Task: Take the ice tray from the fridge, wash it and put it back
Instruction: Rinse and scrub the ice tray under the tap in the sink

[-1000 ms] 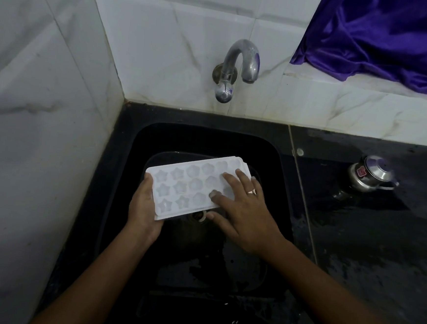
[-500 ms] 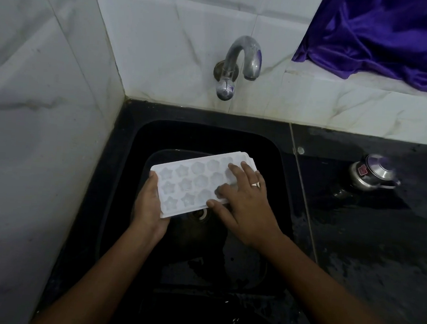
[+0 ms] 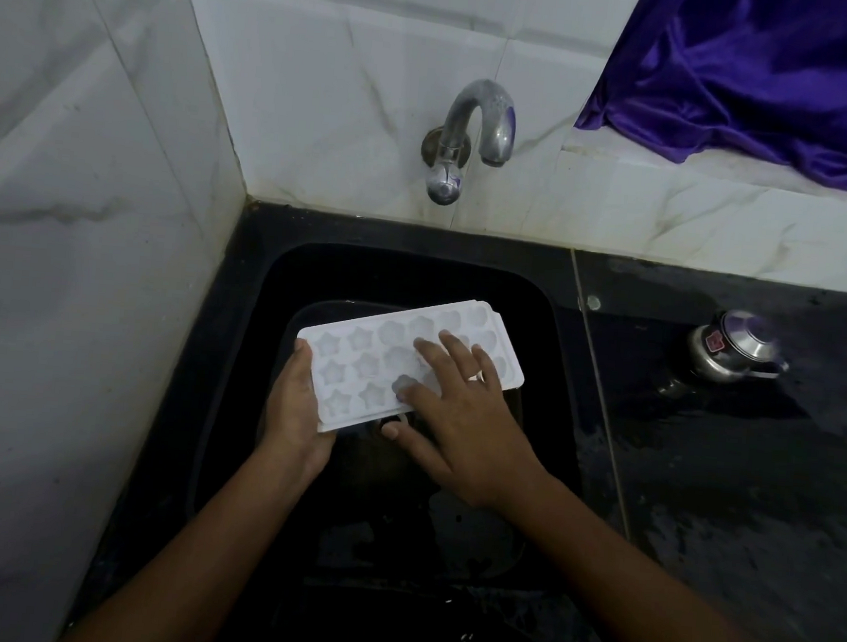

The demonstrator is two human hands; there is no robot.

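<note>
Tray [image 3: 382,363] is out over the sink [image 3: 415,269], white, pockets up, held slantwise above the drain. Left hand [image 3: 297,412] has the near-left end clamped, thumb on the rim, fingers hidden underneath. Right hand [image 3: 459,415] lies flat on top, fingers straight and spread across the star-shaped pockets, thumb hanging off the near edge: pressing, not gripping. Looks like a rub-down of the pockets, mid-wash. Tap [image 3: 469,137] is right behind, and I see no stream coming from it.

Now the risks. One hand alone carries the tray, and by one end; a wet plastic rim under a hard push from that flat hand could slip, and down it goes into the basin. Press too hard mid-span and thin plastic may flex or crack. With no water running, loosened grime would sit in the pockets unless a rinse follows. A steel pot [image 3: 733,352] stands well apart on the wet counter [image 3: 701,494].
</note>
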